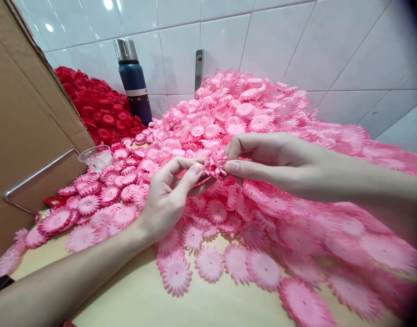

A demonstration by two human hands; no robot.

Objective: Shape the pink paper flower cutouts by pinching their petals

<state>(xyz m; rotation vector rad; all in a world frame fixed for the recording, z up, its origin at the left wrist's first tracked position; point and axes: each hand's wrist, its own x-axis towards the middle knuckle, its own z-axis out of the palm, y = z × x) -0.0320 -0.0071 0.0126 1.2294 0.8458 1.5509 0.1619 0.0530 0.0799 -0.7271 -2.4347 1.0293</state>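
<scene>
"Where do we have the curled pink flower?"

"Up over the near side of the big pink heap, between our two grips."

"And how do they stand?"

"Our left grip is closed on the flower, thumb on top, fingers beneath. Our right grip is narrow, thumb and forefinger at the petals on the other edge. We can't tell whether it is pinching one."

"How would we expect it to handle?"

"Very light, we'd judge, soft and thin like cloth, not slippery. The fringed tips look easy to crease or fray, so we'd take hold near the middle, where the layers gather, and touch the tips only lightly."

"What lies around the heap?"

"Flat loose discs in front of it, on the worktop. Left of it, the clear cup. The blue bottle stands behind its left side, with the red heap beyond that, farther left of the pink heap."
</scene>
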